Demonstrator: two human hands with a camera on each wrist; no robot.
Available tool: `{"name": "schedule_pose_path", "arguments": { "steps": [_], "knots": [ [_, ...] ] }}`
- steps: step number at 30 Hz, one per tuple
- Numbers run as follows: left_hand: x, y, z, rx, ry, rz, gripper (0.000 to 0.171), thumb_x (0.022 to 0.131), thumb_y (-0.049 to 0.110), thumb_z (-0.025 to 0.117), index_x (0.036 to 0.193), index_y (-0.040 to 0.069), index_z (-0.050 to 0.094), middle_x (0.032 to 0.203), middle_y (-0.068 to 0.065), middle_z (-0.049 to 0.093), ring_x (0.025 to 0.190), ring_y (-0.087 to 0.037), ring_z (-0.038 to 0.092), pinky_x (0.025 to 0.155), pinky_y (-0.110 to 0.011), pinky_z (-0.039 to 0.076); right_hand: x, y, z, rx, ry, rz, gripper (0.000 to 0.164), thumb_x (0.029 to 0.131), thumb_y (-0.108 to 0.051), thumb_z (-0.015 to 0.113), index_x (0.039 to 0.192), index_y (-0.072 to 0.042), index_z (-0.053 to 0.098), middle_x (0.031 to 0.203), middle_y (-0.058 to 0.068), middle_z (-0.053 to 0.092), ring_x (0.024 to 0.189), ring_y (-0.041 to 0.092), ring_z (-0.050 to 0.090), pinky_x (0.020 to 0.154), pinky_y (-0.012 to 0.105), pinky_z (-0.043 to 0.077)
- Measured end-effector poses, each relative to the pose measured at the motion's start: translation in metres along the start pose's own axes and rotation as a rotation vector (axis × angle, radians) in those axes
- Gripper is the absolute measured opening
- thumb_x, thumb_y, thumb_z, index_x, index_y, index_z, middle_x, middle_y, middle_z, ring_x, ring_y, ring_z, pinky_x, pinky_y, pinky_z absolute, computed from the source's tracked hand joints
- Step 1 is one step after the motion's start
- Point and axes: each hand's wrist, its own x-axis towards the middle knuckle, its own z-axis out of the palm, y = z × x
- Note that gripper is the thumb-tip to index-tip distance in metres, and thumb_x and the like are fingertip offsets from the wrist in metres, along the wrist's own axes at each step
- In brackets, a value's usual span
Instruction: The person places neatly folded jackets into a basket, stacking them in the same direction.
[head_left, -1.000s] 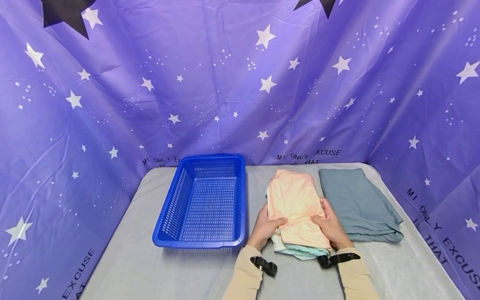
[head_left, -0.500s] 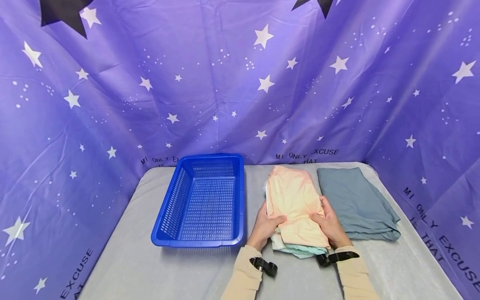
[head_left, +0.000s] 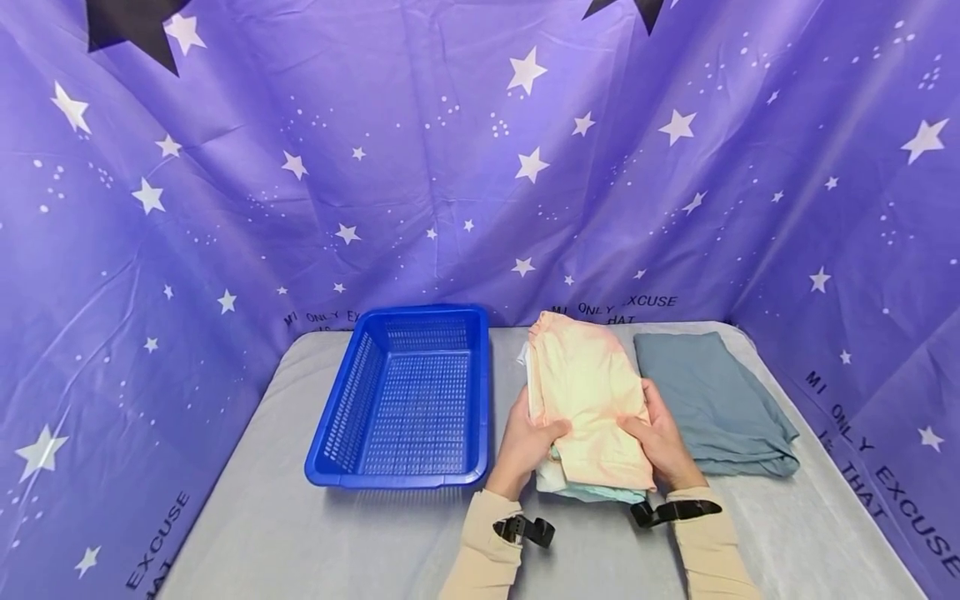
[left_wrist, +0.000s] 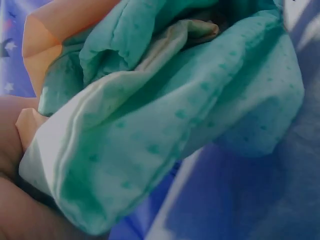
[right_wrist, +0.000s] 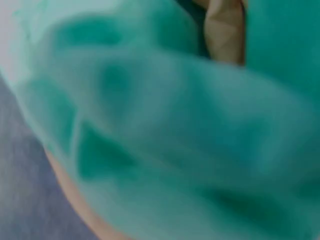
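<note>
A folded garment bundle lies between both hands in the head view, its top layer a peach cloth (head_left: 588, 375). Beneath the peach layer, mint-green cloth (head_left: 600, 493) with a pale edge sticks out at the near side. My left hand (head_left: 522, 442) grips the bundle's left side, thumb on top and fingers hidden below. From the right side my right hand (head_left: 663, 440) holds it the same way. In the left wrist view the mint cloth (left_wrist: 150, 145) shows small dark green marks and hangs in loose folds. Blurred mint folds (right_wrist: 150, 110) fill most of the right wrist view.
Left of the bundle stands a blue plastic basket (head_left: 397, 481) with nothing in it. A folded grey-blue cloth (head_left: 712, 400) lies at the right, close to the right hand. All rest on a grey-covered table (head_left: 375, 542), with a purple star-patterned curtain (head_left: 435, 167) around it.
Both hands have raised the bundle slightly, and its far end has tipped upward and away. Less of the mint cloth shows at the near side. Basket and grey-blue cloth stay put.
</note>
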Motion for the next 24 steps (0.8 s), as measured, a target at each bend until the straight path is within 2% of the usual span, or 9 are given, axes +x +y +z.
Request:
{"name": "schedule_pose_path", "arguments": {
  "steps": [3, 10, 15, 24],
  "knots": [
    [-0.002, 0.012, -0.003, 0.008, -0.006, 0.012, 0.082, 0.079, -0.004, 0.074, 0.152, 0.022, 0.046, 0.14, -0.006, 0.06, 0.123, -0.019, 0.055, 0.11, -0.036, 0.042, 0.001, -0.009, 0.005, -0.007, -0.002, -0.026, 0.044, 0.098, 0.007, 0.057, 0.135, -0.009, 0.04, 0.112, -0.003, 0.059, 0.094, 0.007, 0.066, 0.076, 0.023, 0.057],
    [-0.008, 0.033, -0.011, -0.029, -0.043, 0.056, 0.082, 0.08, -0.008, 0.07, 0.153, 0.019, 0.044, 0.137, -0.01, 0.061, 0.116, -0.018, 0.059, 0.1, -0.03, 0.049, 0.0, -0.032, 0.018, 0.018, -0.055, -0.077, 0.044, 0.099, 0.009, 0.053, 0.136, -0.011, 0.038, 0.107, -0.002, 0.063, 0.084, 0.011, 0.072, 0.065, 0.028, 0.06],
    [-0.013, 0.045, -0.022, -0.017, -0.031, 0.062, 0.076, 0.081, -0.006, 0.071, 0.149, 0.022, 0.049, 0.13, -0.011, 0.064, 0.108, -0.019, 0.063, 0.093, -0.03, 0.053, 0.003, -0.045, 0.03, 0.032, -0.096, -0.081, 0.043, 0.1, 0.008, 0.053, 0.136, -0.012, 0.037, 0.106, -0.002, 0.066, 0.082, 0.012, 0.073, 0.065, 0.029, 0.061],
    [-0.016, 0.061, -0.051, 0.002, -0.048, 0.082, 0.081, 0.083, -0.005, 0.071, 0.154, 0.022, 0.042, 0.141, -0.01, 0.058, 0.119, -0.022, 0.058, 0.103, -0.032, 0.049, 0.01, -0.056, 0.052, 0.047, -0.211, -0.065, 0.047, 0.102, 0.005, 0.052, 0.14, -0.012, 0.032, 0.114, 0.002, 0.066, 0.087, 0.016, 0.074, 0.066, 0.034, 0.062]
  ]
}}
